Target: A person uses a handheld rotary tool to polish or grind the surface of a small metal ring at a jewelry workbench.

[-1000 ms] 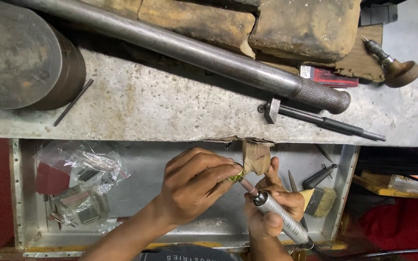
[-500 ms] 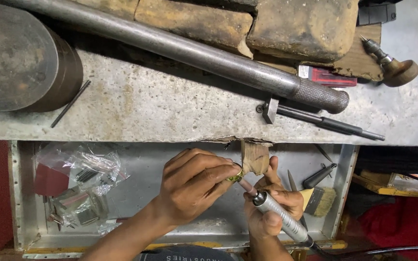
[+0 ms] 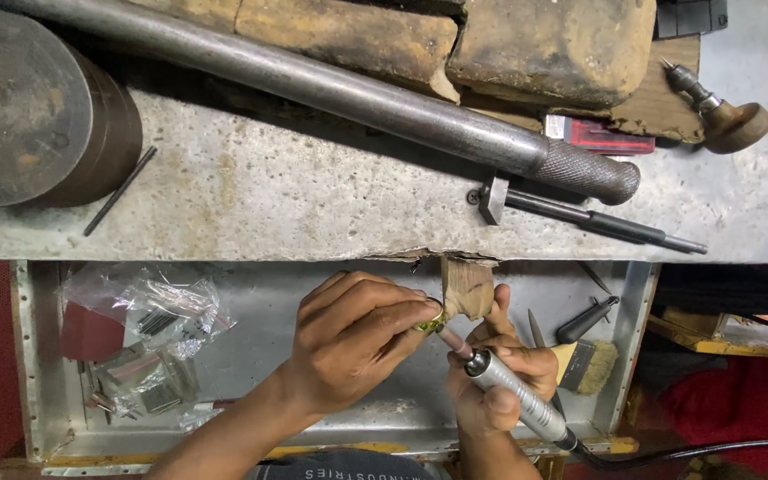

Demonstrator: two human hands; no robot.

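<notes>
Your metal surface (image 3: 313, 204) carries a heavy round steel block (image 3: 33, 102) at its left end and a long steel bar (image 3: 331, 89) with a knurled tip lying across it. Below its edge, the open metal drawer (image 3: 28, 356) holds clear plastic bags (image 3: 148, 311) of small parts on its left side, and a small brush (image 3: 590, 366) and a dark-handled tool (image 3: 585, 320) on its right. Your left hand (image 3: 357, 342) has its grip pinched on a small yellowish piece (image 3: 430, 324), pressed against the wooden peg (image 3: 466, 288) jutting from the surface edge. Your right hand (image 3: 500, 382) has its grip clenched around a slim rotary handpiece (image 3: 513, 396), tip touching the piece.
</notes>
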